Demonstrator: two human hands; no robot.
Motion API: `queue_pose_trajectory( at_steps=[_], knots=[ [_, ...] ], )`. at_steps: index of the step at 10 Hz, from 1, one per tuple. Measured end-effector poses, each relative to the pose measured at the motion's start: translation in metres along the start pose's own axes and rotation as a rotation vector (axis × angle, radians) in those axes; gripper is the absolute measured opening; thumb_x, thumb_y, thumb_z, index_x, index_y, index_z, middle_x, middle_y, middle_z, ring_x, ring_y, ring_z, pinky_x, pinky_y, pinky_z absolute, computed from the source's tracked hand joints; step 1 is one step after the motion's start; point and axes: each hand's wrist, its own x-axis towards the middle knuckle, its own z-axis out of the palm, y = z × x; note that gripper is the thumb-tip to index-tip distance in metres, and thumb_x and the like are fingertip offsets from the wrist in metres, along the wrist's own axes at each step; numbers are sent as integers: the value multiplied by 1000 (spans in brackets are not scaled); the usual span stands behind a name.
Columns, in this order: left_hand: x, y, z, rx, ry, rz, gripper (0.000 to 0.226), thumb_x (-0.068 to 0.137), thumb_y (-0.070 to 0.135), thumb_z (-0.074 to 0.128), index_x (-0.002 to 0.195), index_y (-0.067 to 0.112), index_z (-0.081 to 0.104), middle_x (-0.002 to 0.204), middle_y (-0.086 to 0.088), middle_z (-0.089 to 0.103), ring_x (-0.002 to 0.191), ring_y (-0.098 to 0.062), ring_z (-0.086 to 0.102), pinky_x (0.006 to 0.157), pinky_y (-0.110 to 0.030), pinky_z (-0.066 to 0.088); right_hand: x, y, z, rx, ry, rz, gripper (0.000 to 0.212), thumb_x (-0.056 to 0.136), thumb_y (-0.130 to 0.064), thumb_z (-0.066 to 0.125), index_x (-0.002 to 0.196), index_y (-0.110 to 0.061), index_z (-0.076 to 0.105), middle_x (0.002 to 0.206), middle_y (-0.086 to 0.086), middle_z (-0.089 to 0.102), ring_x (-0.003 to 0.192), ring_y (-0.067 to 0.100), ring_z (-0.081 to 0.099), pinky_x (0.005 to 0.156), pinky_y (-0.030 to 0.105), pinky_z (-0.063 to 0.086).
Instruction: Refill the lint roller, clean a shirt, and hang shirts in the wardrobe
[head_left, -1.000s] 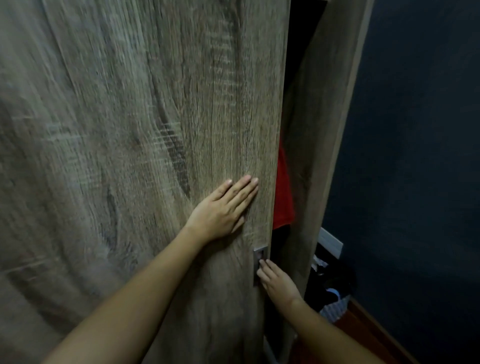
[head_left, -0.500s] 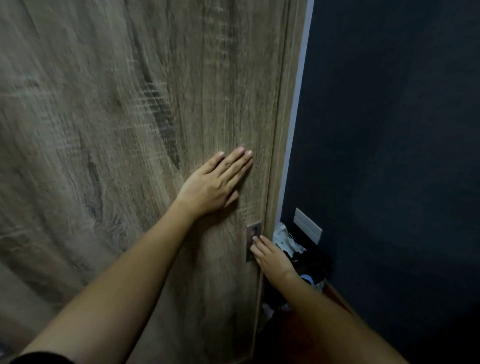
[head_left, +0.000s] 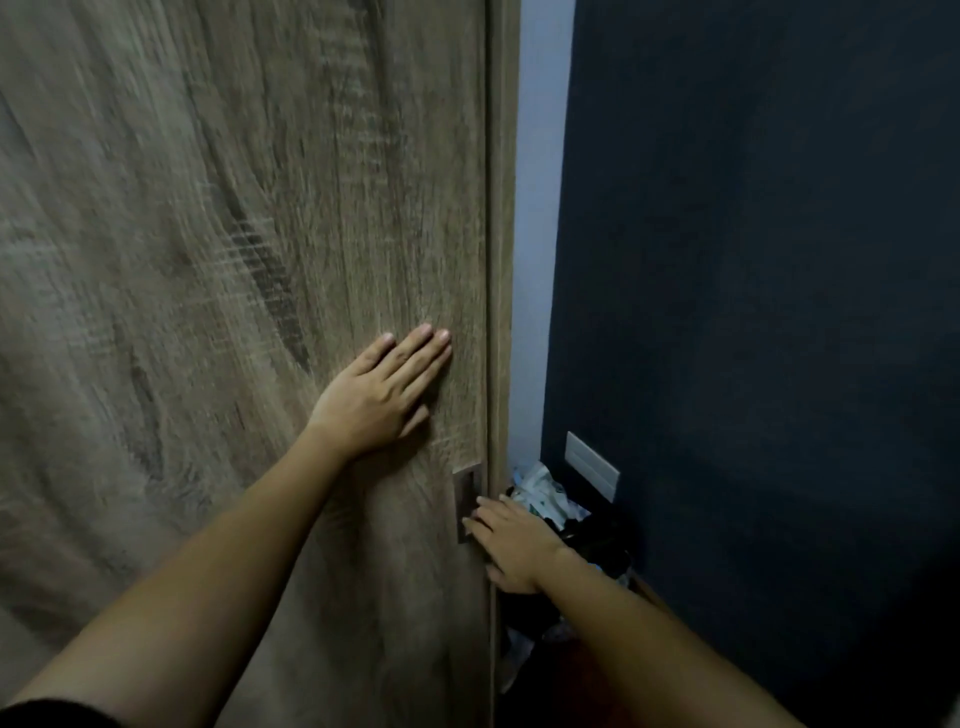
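Observation:
The wardrobe's sliding door (head_left: 218, 312), grey-brown wood grain, fills the left of the view and meets the side frame (head_left: 503, 260) with no gap showing. My left hand (head_left: 382, 397) lies flat on the door, fingers together and stretched out. My right hand (head_left: 511, 543) is lower, its fingertips at the recessed metal door handle (head_left: 466, 499) near the door's right edge. No shirts and no lint roller are in sight; the wardrobe's inside is hidden.
A dark blue wall (head_left: 753, 312) stands close on the right with a white socket plate (head_left: 591, 466) low down. A heap of bags and dark items (head_left: 561, 514) sits on the floor in the narrow gap between wardrobe and wall.
The door slid right until the gap with the red garment vanished. Both hands travelled with it, the left flat on the panel, the right at the handle.

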Motion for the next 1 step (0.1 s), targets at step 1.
queue_pose_trajectory(
  at_steps=[1],
  knots=[
    [3,6,-6,-90,-6,-54,65,87,42,37,144,12,28,157,-7,13,146,-18,-2,117,-35,1,-14,16,-21,81,86,40,63,91,-29,45,145,-7,22,151,15,28,143,26,17,117,38,6]
  ],
)
